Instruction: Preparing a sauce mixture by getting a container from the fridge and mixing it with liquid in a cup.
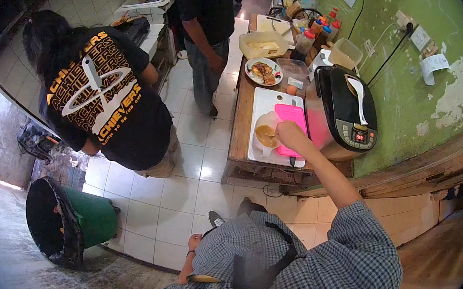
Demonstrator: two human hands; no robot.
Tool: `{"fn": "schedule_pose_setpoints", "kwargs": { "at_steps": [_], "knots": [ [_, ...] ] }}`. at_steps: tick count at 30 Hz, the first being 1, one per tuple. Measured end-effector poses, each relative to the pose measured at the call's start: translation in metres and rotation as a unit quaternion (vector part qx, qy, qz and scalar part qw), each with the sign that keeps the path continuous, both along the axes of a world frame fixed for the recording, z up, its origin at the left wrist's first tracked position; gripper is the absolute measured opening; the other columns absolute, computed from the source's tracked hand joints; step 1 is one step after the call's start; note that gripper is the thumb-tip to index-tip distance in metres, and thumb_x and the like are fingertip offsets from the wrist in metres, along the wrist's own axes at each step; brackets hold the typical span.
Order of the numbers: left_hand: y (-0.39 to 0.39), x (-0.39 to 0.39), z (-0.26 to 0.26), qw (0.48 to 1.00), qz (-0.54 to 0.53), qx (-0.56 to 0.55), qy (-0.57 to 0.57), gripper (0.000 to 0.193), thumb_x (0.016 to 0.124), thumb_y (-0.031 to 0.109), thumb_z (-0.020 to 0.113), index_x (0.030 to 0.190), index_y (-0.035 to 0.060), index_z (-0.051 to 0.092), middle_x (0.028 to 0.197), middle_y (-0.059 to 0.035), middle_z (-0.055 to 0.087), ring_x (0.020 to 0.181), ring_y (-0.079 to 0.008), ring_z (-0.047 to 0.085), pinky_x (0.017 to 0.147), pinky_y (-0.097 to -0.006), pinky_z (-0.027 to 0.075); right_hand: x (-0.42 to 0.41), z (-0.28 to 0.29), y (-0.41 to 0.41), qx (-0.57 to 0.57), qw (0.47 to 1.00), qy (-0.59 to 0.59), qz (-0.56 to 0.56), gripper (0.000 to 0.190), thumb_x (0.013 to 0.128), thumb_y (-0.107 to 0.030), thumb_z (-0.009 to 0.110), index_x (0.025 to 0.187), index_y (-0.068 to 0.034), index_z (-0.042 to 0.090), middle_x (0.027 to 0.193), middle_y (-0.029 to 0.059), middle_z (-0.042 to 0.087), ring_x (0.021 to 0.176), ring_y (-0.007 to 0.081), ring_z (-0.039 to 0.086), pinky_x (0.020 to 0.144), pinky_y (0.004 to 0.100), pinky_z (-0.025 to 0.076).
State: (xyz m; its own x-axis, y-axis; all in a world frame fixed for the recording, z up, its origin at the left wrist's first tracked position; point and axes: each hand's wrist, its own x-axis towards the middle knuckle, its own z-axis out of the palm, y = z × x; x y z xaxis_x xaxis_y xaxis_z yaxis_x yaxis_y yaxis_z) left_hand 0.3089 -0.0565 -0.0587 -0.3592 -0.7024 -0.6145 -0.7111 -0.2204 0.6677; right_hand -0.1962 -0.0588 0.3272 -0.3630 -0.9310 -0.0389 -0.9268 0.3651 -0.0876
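My right hand is closed over the rim side of a white plastic container holding a light-brown sauce; it seems to grip a utensil dipped into the sauce, mostly hidden by the fingers. The container stands on a white cutting board, beside a bright pink board or lid. Down at my left side, my left hand hangs near my hip with bent fingers; whether it holds anything cannot be seen.
Right of the board stands a black rice cooker with a white rice paddle on its lid. Beyond are a plate of food, an egg and sauce bottles. Two people stand ahead and left; a green bin is at left.
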Motion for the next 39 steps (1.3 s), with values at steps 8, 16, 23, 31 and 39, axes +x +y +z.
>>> {"fn": "schedule_pose_setpoints", "kwargs": {
  "at_steps": [8,16,23,31,39],
  "knots": [
    [0.007,0.015,-0.026,1.000,-0.024,0.013,-0.009,0.027,0.077,0.027,0.058,0.088,0.0024,0.063,0.084,-0.0119,0.065,0.081,-0.0219,0.062,0.073,-0.0323,0.048,0.023,0.027,0.004,0.005,0.999,-0.005,0.033,0.013,0.070,-0.004,0.051,0.071,0.006,0.060,0.071,0.0264,0.057,0.068,0.0374,0.060,0.059,0.0416,0.049],
    [-0.005,-0.007,-0.008,0.999,0.015,0.031,0.034,0.028,0.080,0.029,0.055,0.088,0.0029,0.061,0.080,-0.0115,0.065,0.076,-0.0192,0.062,0.069,-0.0305,0.048,0.040,0.020,-0.007,-0.051,0.998,0.005,0.040,0.012,0.067,-0.007,0.054,0.065,0.003,0.060,0.065,0.0219,0.058,0.062,0.0337,0.060,0.056,0.0397,0.049],
    [-0.005,-0.011,0.007,1.000,0.022,0.003,0.004,0.028,0.080,0.028,0.054,0.089,0.0025,0.061,0.077,-0.0126,0.064,0.072,-0.0213,0.062,0.066,-0.0316,0.048,0.012,-0.006,-0.006,-0.058,0.997,0.060,0.000,0.016,0.073,-0.009,0.050,0.069,0.001,0.061,0.069,0.0228,0.058,0.064,0.0349,0.060,0.058,0.0410,0.049],
    [0.009,0.013,-0.037,0.999,0.031,0.034,-0.019,0.029,0.076,0.031,0.057,0.088,0.0050,0.063,0.083,-0.0148,0.064,0.080,-0.0239,0.062,0.072,-0.0334,0.048,0.017,0.026,-0.006,-0.062,0.996,0.052,-0.034,0.016,0.073,-0.008,0.048,0.069,0.001,0.060,0.068,0.0213,0.058,0.066,0.0348,0.059,0.057,0.0406,0.047],
    [0.007,0.006,-0.043,0.999,-0.012,0.011,-0.033,0.031,0.075,0.033,0.058,0.090,0.0068,0.063,0.085,-0.0166,0.064,0.085,-0.0267,0.061,0.076,-0.0347,0.047,0.001,-0.019,-0.009,-0.051,0.998,0.044,0.010,0.014,0.071,-0.007,0.052,0.069,0.002,0.062,0.066,0.0222,0.058,0.063,0.0351,0.059,0.060,0.0421,0.048]
  ]
}}
